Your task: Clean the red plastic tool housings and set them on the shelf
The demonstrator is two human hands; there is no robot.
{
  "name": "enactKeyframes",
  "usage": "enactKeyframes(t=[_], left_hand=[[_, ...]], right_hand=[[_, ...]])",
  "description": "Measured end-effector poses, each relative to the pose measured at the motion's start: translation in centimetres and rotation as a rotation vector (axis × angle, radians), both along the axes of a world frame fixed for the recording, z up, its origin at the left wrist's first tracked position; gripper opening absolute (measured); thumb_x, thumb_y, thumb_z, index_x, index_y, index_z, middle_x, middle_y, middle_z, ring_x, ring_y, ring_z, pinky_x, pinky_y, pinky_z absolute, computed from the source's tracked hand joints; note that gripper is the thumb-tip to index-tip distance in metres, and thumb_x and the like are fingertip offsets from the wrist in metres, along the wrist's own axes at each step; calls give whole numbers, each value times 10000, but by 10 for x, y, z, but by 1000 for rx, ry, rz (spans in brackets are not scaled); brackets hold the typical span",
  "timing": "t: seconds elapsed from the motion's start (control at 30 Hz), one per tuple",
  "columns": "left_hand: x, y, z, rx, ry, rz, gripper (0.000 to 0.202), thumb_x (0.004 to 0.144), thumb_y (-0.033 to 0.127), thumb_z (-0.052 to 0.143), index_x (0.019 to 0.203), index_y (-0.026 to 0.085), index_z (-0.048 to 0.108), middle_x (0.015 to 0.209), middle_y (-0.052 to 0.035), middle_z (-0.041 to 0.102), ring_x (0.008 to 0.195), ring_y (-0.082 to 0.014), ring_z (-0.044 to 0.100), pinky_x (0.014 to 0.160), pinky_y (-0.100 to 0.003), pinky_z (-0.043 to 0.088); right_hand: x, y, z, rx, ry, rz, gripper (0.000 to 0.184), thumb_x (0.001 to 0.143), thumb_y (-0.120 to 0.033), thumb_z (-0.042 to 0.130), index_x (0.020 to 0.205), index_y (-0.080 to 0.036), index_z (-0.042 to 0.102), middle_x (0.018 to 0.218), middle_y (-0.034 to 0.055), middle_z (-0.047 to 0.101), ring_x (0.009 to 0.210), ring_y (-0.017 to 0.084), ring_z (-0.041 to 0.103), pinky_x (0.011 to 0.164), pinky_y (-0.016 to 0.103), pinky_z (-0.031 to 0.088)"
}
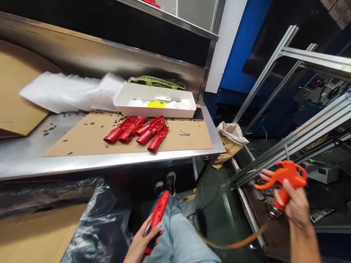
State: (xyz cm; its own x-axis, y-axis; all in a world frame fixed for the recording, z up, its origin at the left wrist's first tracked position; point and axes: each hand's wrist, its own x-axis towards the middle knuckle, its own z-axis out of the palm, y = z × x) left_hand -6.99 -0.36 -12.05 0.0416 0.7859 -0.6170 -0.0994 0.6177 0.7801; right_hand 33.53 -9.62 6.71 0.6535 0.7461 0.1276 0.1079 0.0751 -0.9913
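Observation:
My left hand [145,235] is closed around a long red plastic part [157,215], held over my lap below the table edge. My right hand [292,202] is off to the right, gripping an orange air blow gun [287,175] by its handle; its amber hose [233,244] trails down and left. On the steel table [115,162], several more red plastic parts [138,132] lie side by side on a brown cardboard sheet [90,138]. A small metal clip [184,133] rests just right of them.
A white tray [153,100] with yellow and white items stands behind the parts, with a phone [198,114] at its right and white plastic bags [68,93] at its left. A black bag-lined cardboard box [90,223] sits lower left. Aluminium frame rails [296,138] slant at right.

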Motion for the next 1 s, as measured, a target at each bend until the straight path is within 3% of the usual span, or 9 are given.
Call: enactKeyframes(t=[0.07, 0.13, 0.23, 0.3, 0.37, 0.53, 0.67, 0.8, 1.0], left_hand=[[1, 5, -4, 81, 102, -65, 807, 598, 572, 830, 1265, 190, 583, 913, -70, 753, 740, -244, 707, 544, -268, 508], [-1, 8, -6, 169, 194, -138, 780, 568, 606, 817, 1205, 197, 629, 923, -80, 761, 740, -277, 706, 536, -291, 510], [-5, 6, -9, 295, 316, -262, 668, 618, 605, 773, 1159, 224, 676, 875, -39, 765, 661, -260, 678, 578, -316, 533], [-5, 0, -10, 361, 383, -362, 614, 697, 592, 717, 1184, 219, 681, 705, -1, 733, 524, -237, 617, 579, -339, 538], [-5, -8, -11, 433, 426, -448, 559, 747, 572, 675, 1172, 210, 697, 730, -15, 750, 555, -251, 642, 651, -361, 558], [-14, -23, -5, 640, 469, -537, 449, 838, 488, 610, 1188, 222, 705, 1230, -85, 723, 1113, -308, 668, 984, -360, 499], [-27, -26, -5, 781, 438, -575, 425, 848, 392, 663, 1252, 263, 683, 1233, -42, 726, 1088, -263, 693, 967, -299, 521], [-37, -24, -12, 874, 386, -569, 318, 790, 312, 721, 1104, 282, 759, 1124, -33, 757, 1002, -265, 729, 955, -297, 543], [-41, -34, -8, 826, 295, -462, 240, 696, 259, 788, 929, 318, 802, 966, -36, 788, 876, -285, 755, 859, -327, 591]], right_hand=[[7, -27, 26, -182, -173, 206, 368, 865, -528, 623, 1151, -300, 667, 1000, 169, 740, 392, 120, 509, 317, 233, 326], [-6, -38, 37, -461, -404, 461, 322, 903, -502, 579, 1172, -359, 681, 1025, 140, 737, 574, 195, 656, 438, 289, 483], [-48, -33, 30, -858, -738, 797, 255, 921, -402, 566, 1157, -406, 660, 953, 63, 730, 907, 266, 698, 744, 366, 553], [-76, -23, 20, -971, -913, 927, 217, 933, -365, 539, 1123, -370, 645, 897, 42, 718, 871, 278, 686, 768, 381, 529], [-96, -14, 13, -981, -1050, 957, 219, 967, -353, 486, 1139, -319, 617, 919, 55, 712, 865, 293, 679, 762, 385, 508], [-112, -1, 19, -980, -1156, 1036, 257, 990, -350, 466, 1189, -238, 584, 964, 95, 704, 887, 316, 679, 755, 393, 491], [-105, 1, 27, -1001, -1124, 1032, 201, 988, -352, 469, 1114, -256, 592, 946, 79, 699, 880, 299, 670, 750, 377, 480], [-84, 2, 35, -1005, -995, 970, 140, 957, -410, 521, 990, -296, 595, 884, 38, 678, 871, 269, 654, 733, 338, 448], [-66, 15, 63, -1079, -890, 1036, 163, 924, -423, 536, 990, -292, 606, 867, 24, 631, 865, 249, 629, 711, 309, 406]])
